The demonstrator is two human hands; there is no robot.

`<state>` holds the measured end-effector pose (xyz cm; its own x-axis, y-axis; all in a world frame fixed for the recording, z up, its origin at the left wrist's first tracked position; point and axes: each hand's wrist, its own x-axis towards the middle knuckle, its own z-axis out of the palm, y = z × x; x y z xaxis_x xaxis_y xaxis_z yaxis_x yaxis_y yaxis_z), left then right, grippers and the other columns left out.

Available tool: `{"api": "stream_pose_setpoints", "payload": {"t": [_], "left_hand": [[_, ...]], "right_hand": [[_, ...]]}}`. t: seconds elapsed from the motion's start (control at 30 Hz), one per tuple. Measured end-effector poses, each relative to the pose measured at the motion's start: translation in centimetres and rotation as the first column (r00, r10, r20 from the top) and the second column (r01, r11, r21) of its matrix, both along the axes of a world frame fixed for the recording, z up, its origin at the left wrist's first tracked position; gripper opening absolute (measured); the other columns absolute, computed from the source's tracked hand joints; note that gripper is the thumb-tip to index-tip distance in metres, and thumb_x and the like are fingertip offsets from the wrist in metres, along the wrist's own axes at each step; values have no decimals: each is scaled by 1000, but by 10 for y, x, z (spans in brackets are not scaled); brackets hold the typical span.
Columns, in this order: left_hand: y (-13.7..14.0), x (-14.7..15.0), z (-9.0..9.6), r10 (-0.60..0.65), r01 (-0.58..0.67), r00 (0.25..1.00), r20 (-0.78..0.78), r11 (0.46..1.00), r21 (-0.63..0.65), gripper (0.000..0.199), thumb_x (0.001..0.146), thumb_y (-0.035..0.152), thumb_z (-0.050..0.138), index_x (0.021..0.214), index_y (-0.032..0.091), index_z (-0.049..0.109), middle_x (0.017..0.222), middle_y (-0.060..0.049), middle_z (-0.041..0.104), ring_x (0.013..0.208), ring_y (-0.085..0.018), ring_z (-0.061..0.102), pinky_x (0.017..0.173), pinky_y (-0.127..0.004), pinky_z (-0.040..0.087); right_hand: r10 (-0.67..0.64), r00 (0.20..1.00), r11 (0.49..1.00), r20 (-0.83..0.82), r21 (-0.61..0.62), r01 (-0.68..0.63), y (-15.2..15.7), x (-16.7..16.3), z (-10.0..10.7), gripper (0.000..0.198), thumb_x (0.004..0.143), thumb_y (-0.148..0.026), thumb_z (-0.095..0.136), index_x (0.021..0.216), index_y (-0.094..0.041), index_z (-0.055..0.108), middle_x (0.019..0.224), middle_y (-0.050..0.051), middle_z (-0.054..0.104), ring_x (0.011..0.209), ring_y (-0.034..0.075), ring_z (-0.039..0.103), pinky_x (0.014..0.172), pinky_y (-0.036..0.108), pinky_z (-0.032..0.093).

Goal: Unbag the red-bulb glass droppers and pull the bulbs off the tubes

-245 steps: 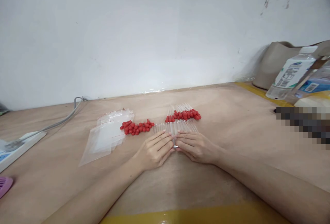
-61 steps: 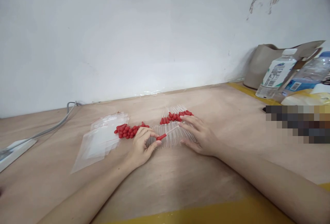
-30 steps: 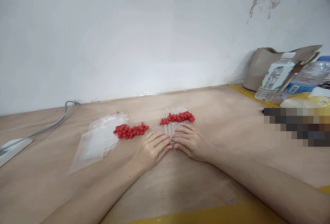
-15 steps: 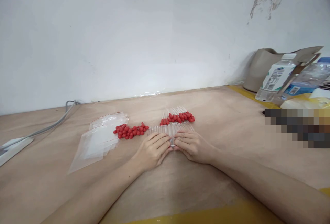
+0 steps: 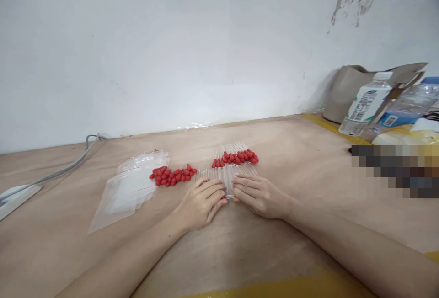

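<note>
A row of clear glass dropper tubes point(image 5: 229, 183) lies side by side on the table, partly covered by both my hands. My left hand point(image 5: 202, 202) curls over the left part of the row, thumb near the tubes' close ends. A small red bit, looking like a rubber bulb point(image 5: 222, 197), shows between its fingertips and thumb. My right hand point(image 5: 262, 195) is curled over the right part, its thumb mostly hidden. Beyond the row lie droppers with red bulbs point(image 5: 236, 157) fitted on glass stems. Left of my left hand is a pile of loose red bulbs point(image 5: 173, 177).
Clear plastic bags point(image 5: 125, 193) lie overlapped at the left, near a grey cable point(image 5: 68, 168) and a white strip point(image 5: 20, 201). At the right stand a labelled bottle point(image 5: 366, 103), a blue-capped bottle point(image 5: 411, 103) and a grey-brown container point(image 5: 343, 92). A wall runs behind the table.
My hands have moved slightly apart, uncovering more of the tubes between them. A red bit now shows at my left fingertips. The view has shifted a little.
</note>
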<state>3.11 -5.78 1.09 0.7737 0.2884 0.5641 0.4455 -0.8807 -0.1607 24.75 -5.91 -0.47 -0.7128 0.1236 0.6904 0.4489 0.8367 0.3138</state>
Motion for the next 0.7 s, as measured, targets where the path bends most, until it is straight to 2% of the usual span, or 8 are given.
{"api": "stream_pose_setpoints", "payload": {"t": [0.3,0.4,0.5,0.6,0.7], "left_hand": [[1,-1,-2,-15,15,1000,0,999,-30,11,85,18,48,92,14,56,93,-5,66,97,-18,57,84,-34,41],[2,-9,-3,-3,4,999,44,999,-38,12,86,16,46,92,15,57,93,-6,66,97,-18,57,84,-34,42],[2,-18,-3,53,-51,995,81,998,-35,12,86,18,47,90,15,57,93,-7,66,94,-18,57,81,-33,43],[1,-24,-4,76,-77,994,77,997,14,11,85,23,50,86,16,58,86,-6,66,79,-17,57,69,-30,44],[2,-25,-5,91,-92,992,85,996,1,12,85,24,50,86,16,58,78,-4,63,66,-13,54,60,-25,42]], "right_hand": [[16,1000,999,-1,33,-16,-4,4,5,14,84,-14,51,93,-9,60,88,8,67,100,18,57,96,35,45],[16,998,999,-59,31,-14,-2,13,6,14,84,-14,50,93,-11,60,90,8,66,101,18,56,92,36,46],[-149,969,988,-198,-63,139,6,27,7,15,84,-18,49,93,-15,62,80,7,65,85,17,58,78,34,49],[-415,870,907,-268,-203,370,14,37,6,19,85,-24,48,90,-16,65,63,4,58,65,15,53,66,31,43],[-518,818,836,-248,-348,424,20,38,2,26,86,-26,43,90,-16,66,62,4,56,60,15,51,62,28,39]]}}
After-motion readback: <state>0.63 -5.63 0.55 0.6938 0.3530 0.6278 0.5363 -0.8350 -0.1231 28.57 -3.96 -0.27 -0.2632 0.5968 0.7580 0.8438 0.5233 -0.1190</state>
